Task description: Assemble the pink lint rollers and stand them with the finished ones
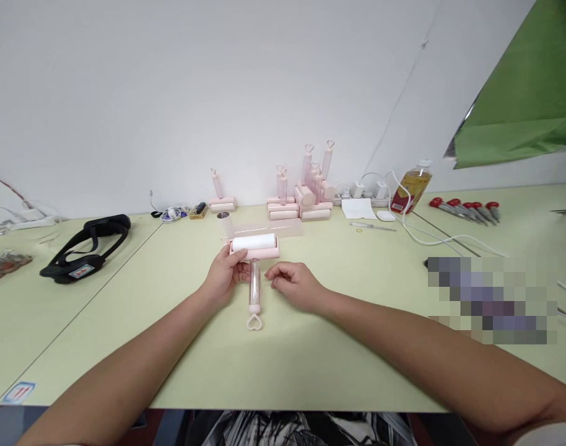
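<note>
A pink lint roller (pixel 255 252) with a white roll and a clear handle ending in a heart-shaped loop lies in front of me, handle toward me. My left hand (pixel 223 275) grips its head at the left end, thumb on the pink edge and fingers underneath. Just right of the handle is my right hand (pixel 295 284), fingers curled in and apart from the roller; nothing shows in them. Behind the roller, a translucent pinkish case (pixel 278 227) lies flat beside a pale cylinder with a dark end (pixel 224 217).
Several lint rollers are stacked (pixel 306 195) by the wall, and a single one (pixel 222 203) stands left of them. A black head strap (pixel 85 248) lies left. White cables, a bottle (pixel 410 189), tweezers (pixel 372 227) and red-ended tools (pixel 466 209) are right.
</note>
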The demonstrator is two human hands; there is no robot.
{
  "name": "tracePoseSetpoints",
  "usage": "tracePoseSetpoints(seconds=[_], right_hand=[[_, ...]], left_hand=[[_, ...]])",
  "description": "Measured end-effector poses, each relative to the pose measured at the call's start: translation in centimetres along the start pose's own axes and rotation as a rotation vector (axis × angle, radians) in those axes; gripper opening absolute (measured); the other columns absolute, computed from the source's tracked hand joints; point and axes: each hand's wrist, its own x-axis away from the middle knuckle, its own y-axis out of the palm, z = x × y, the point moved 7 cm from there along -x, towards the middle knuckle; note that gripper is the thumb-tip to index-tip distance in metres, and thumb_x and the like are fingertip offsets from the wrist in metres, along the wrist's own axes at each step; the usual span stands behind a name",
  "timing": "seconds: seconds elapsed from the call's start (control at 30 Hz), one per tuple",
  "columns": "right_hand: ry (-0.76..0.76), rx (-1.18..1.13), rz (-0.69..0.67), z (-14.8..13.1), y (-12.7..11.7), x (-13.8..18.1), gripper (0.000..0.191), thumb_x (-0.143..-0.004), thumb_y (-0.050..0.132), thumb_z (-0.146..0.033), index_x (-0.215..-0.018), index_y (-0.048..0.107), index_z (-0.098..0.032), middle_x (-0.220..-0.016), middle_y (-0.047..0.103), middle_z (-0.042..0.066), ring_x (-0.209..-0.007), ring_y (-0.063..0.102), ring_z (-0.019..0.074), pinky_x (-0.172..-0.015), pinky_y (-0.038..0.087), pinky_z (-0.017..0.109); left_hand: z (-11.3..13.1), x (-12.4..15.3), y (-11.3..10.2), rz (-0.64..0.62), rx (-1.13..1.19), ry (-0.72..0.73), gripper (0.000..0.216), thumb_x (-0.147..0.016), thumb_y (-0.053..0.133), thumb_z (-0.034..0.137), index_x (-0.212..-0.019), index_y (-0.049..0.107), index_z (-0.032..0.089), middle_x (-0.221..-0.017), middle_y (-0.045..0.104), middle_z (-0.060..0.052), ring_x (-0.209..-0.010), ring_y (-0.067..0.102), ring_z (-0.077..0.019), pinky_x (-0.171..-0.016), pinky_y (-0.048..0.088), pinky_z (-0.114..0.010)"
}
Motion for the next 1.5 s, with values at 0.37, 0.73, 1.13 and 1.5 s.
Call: tracePoseSetpoints(seconds=[0.37, 0.73, 1.13, 1.5], right_hand=[[-0.132, 0.730, 0.213, 0.8, -6.6, -3.3, 0.043, -0.078, 0.050, -0.015, -0.120, 0.058, -0.016, -0.141, 0.046, 0.014, -0.128, 0.037, 0.0326, -0.103, 0.034, 0.049], [0.001, 0.779, 0.197, 3.3, -8.0, -4.4, 0.055, -0.084, 0.047, -0.027, -0.137, 0.043, -0.014, -0.133, 0.050, 0.015, -0.122, 0.040, 0.0319, -0.102, 0.035, 0.047], [-0.013, 0.690, 0.175, 4.5, -9.3, -8.4, 0.065, -0.074, 0.061, -0.032, -0.135, 0.049, -0.015, -0.140, 0.045, 0.018, -0.124, 0.036, 0.0383, -0.104, 0.027, 0.052], [0.096, 0.031, 0.278, 3.7, -8.8, -6.5, 0.048, -0.083, 0.048, -0.051, -0.110, 0.060, -0.013, -0.081, 0.065, 0.008, -0.060, 0.056, 0.0160, -0.055, 0.048, 0.030]], left_hand=[[0.2, -0.1, -0.1, 0.030, 0.105, 0.040, 0.032, -0.071, 0.075, 0.023, -0.095, 0.054, 0.019, -0.069, 0.060, 0.003, -0.054, 0.057, -0.0083, -0.048, 0.050, -0.018], [-0.2, 0.4, 0.8, -0.003, -0.068, -0.045, 0.048, -0.071, 0.076, 0.037, -0.107, 0.051, 0.021, -0.073, 0.060, 0.002, -0.055, 0.062, -0.0144, -0.037, 0.048, -0.021], [-1.5, 0.4, 0.6, -0.021, -0.190, -0.102, 0.056, -0.071, 0.076, 0.043, -0.113, 0.048, 0.021, -0.072, 0.061, 0.000, -0.057, 0.063, -0.0163, -0.039, 0.049, -0.023], [-1.3, 0.4, 0.3, 0.025, -0.179, -0.100, 0.053, -0.064, 0.080, 0.045, -0.098, 0.051, 0.018, -0.071, 0.064, 0.000, -0.057, 0.063, -0.0157, -0.042, 0.048, -0.023]])
